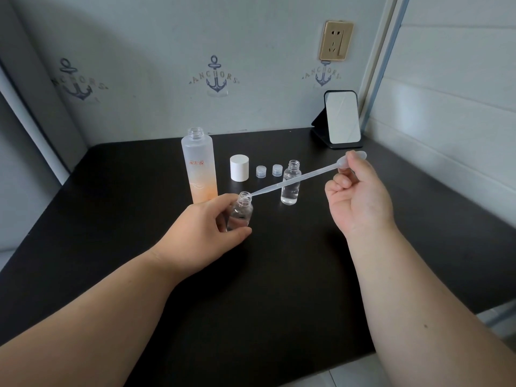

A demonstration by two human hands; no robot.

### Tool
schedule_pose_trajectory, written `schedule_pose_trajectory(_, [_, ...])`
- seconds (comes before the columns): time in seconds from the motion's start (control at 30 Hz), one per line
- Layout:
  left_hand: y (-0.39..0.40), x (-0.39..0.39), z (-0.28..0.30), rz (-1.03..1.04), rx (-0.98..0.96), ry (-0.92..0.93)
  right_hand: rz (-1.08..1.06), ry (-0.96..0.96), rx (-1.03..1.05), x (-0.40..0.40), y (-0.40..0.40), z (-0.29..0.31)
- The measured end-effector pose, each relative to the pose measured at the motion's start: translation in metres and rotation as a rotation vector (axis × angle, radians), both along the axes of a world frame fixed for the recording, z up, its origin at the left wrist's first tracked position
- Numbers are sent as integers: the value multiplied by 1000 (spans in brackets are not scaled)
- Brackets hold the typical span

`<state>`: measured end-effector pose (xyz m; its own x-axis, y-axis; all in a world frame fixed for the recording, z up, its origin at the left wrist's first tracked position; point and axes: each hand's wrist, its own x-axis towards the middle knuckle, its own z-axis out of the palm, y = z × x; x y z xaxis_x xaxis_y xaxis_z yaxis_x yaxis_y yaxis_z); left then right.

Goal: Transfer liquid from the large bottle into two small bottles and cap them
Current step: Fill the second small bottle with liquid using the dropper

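— Where was the small bottle (239, 212)?
— Tilted above the dark table (279, 261), gripped by the left hand (205, 233).
— And the right hand (358, 196)?
— It pinched the pipette (293, 182) bulb, tip at that bottle's mouth. The large bottle (198, 166) stood uncapped just behind.

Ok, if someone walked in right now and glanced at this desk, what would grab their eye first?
Probably the long clear pipette slanting across the middle, its bulb pinched by the right hand and its tip at the mouth of the small bottle that the left hand holds tilted. Behind stands the tall frosted bottle, uncapped, with its white cap beside it.
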<state>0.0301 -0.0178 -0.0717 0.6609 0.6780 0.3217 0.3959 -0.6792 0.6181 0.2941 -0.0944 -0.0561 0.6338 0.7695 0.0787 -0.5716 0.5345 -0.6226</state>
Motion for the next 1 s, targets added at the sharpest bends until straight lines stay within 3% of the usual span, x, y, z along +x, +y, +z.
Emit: schedule_pose_trajectory(1.0, [-1,-1,3,6,-17,-6,-91,-12,-94,0,-3,0])
